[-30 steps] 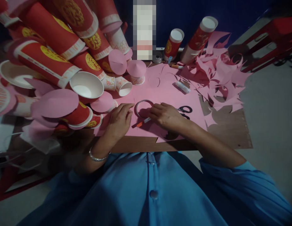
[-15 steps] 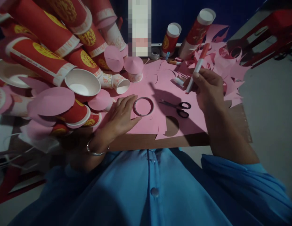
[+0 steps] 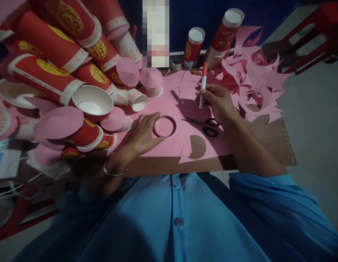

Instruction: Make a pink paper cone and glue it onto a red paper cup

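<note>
My left hand [image 3: 143,133] lies flat with fingers spread, pinning the tape ring [image 3: 165,126] to the pink paper [image 3: 171,105]; my right hand [image 3: 219,103] pinches a marker [image 3: 203,84] upright above the scissors [image 3: 208,126]

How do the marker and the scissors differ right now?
The marker is held upright in the right hand; the scissors lie flat on the pink paper, untouched. The marker is white and orange; the scissors have black handles. Both are right of the ring under the left hand.
</note>
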